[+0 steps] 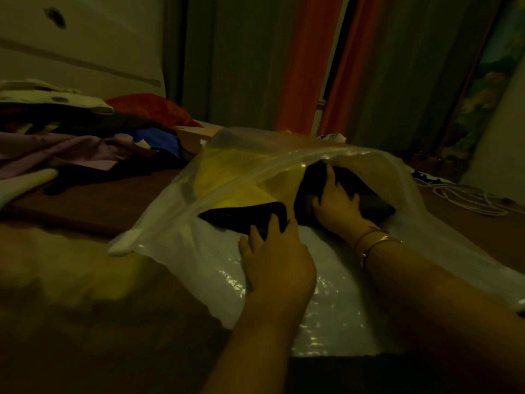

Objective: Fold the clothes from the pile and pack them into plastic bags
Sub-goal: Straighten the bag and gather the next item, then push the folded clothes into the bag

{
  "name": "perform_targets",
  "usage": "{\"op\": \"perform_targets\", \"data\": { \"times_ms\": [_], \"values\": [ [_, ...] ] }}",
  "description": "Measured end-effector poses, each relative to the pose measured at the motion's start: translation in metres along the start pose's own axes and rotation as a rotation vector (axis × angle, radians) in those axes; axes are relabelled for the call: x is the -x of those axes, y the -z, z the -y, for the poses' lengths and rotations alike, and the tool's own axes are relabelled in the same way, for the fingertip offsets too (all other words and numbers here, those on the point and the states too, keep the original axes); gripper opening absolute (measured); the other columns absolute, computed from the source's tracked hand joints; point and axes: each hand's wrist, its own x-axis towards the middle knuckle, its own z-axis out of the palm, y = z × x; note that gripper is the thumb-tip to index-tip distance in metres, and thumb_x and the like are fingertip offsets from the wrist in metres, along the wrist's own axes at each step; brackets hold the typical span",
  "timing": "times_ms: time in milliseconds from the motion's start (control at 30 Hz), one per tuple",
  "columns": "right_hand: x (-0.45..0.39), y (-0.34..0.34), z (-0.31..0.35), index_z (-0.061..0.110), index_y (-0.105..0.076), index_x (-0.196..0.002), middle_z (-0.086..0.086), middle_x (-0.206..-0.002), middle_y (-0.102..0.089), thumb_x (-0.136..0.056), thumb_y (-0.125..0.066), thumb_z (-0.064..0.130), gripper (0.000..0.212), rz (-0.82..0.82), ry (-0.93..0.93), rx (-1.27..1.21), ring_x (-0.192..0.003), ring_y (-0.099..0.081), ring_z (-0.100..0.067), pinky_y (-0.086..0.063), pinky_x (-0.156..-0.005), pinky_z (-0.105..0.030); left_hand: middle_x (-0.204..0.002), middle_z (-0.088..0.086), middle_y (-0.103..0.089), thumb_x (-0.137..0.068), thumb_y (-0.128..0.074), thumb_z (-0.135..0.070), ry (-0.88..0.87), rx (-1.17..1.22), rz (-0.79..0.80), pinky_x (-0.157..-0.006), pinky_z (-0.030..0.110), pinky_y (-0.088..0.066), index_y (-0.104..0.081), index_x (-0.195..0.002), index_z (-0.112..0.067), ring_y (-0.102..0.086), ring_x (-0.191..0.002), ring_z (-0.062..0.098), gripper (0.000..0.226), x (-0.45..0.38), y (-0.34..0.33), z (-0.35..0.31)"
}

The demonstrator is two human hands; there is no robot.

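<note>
Gripping a folded dark cloth garment point(244, 220) inside the clear plastic bag point(176, 231), the left hand point(277, 254) curls around its edge; the right hand point(336, 201) clutches its far end.

A brown bed point(85, 206) bore a clear plastic bag point(176, 237) in the middle, a clothes pile point(85, 143) far left, white cord point(466, 197) far right.

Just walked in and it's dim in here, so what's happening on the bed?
A person is packing a folded dark garment into a clear plastic bag that already holds something yellow. The right hand is inside the bag on the garment; the left hand grips its near edge at the mouth. A pile of unfolded clothes waits to the left.
</note>
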Motion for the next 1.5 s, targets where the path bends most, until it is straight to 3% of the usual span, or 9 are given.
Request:
{"op": "perform_targets", "data": {
  "times_ms": [133,267,567,767,867,967,1067,1333,1500],
  "values": [
    [0.000,-0.020,-0.016,0.027,0.014,-0.151,-0.001,-0.160,0.012,-0.099,-0.026,0.052,0.070,0.207,0.022,0.100,-0.147,0.008,-0.023,0.007,-0.112,-0.058,-0.160,0.002,0.014,-0.102,-0.025,-0.039,-0.030,-0.284,0.104,-0.116,0.054,0.002,-0.006,-0.152,-0.033,0.008,-0.146,0.035,0.054,-0.001,-0.013,0.002],
    [0.003,-0.011,-0.015,0.034,0.014,-0.150,0.002,-0.159,0.018,-0.097,-0.021,0.059,0.069,0.259,0.010,0.150,-0.146,0.013,-0.026,0.008,-0.112,-0.058,-0.160,0.005,0.011,-0.103,-0.021,-0.037,-0.043,-0.248,0.119,-0.116,0.052,0.002,-0.012,-0.152,-0.031,0.006,-0.146,0.034,0.050,0.006,-0.006,0.002],
    [0.115,0.036,0.014,0.032,-0.005,-0.152,-0.004,-0.161,0.000,-0.098,-0.043,0.041,0.067,0.259,0.152,-0.105,-0.146,-0.012,-0.027,-0.019,-0.117,-0.050,-0.160,0.003,-0.010,-0.098,-0.048,-0.022,-0.046,-0.042,0.197,-0.117,0.044,-0.021,-0.020,-0.150,-0.027,-0.019,-0.144,0.026,0.060,0.053,0.040,-0.005],
    [0.190,0.093,0.059,0.029,-0.020,-0.148,0.005,-0.156,-0.021,-0.098,-0.046,0.032,0.057,0.049,0.424,0.032,-0.131,-0.041,-0.015,-0.039,-0.102,-0.028,-0.114,0.001,-0.064,-0.093,-0.046,-0.006,-0.168,0.231,-0.215,-0.088,0.034,-0.050,-0.063,-0.115,-0.020,-0.060,-0.105,0.019,0.031,0.102,0.093,0.018],
    [0.199,0.115,0.086,0.023,-0.038,-0.140,0.004,-0.141,-0.043,-0.098,-0.047,0.025,0.043,-0.094,0.537,-0.038,-0.107,-0.056,-0.011,-0.045,-0.082,-0.019,-0.103,-0.006,-0.066,-0.094,-0.049,-0.008,-0.143,0.359,-0.393,-0.074,0.025,-0.052,-0.067,-0.097,-0.024,-0.061,-0.091,0.009,0.025,0.117,0.128,0.030],
    [0.199,0.128,0.121,0.019,-0.056,-0.115,0.006,-0.106,-0.060,-0.096,-0.048,0.019,0.021,-0.174,0.640,-0.134,-0.079,-0.055,-0.002,-0.045,-0.066,-0.018,-0.088,-0.004,-0.068,-0.090,-0.052,-0.007,-0.120,0.516,-0.519,-0.069,0.042,-0.057,-0.068,-0.080,-0.025,-0.065,-0.079,0.016,0.026,0.126,0.162,0.057],
    [0.201,0.131,0.166,0.022,-0.057,-0.091,0.013,-0.073,-0.053,-0.092,-0.049,0.021,0.008,-0.217,0.730,-0.184,-0.060,-0.050,0.000,-0.039,-0.054,-0.016,-0.081,-0.004,-0.069,-0.088,-0.054,-0.008,-0.011,0.572,-0.645,-0.069,0.047,-0.057,-0.066,-0.072,-0.028,-0.066,-0.073,0.020,0.028,0.129,0.190,0.098],
    [0.179,0.066,0.314,0.014,-0.055,-0.091,-0.001,-0.077,-0.058,-0.092,-0.049,0.021,0.009,0.040,0.680,-0.498,-0.067,-0.054,-0.015,-0.042,-0.056,-0.034,-0.100,0.004,-0.065,-0.092,-0.055,-0.010,0.400,0.611,-0.679,-0.075,0.034,-0.048,-0.065,-0.090,-0.021,-0.059,-0.088,0.020,0.014,0.123,0.212,0.226],
    [0.128,-0.014,0.389,0.003,-0.060,-0.095,-0.010,-0.093,-0.059,-0.091,-0.047,0.007,0.014,0.228,0.501,-0.610,-0.080,-0.053,-0.019,-0.043,-0.063,-0.027,-0.105,0.003,-0.061,-0.090,-0.056,-0.011,0.473,0.733,-0.707,-0.081,0.037,-0.049,-0.065,-0.095,-0.019,-0.057,-0.095,0.024,0.013,0.101,0.219,0.264]
  ]
}}
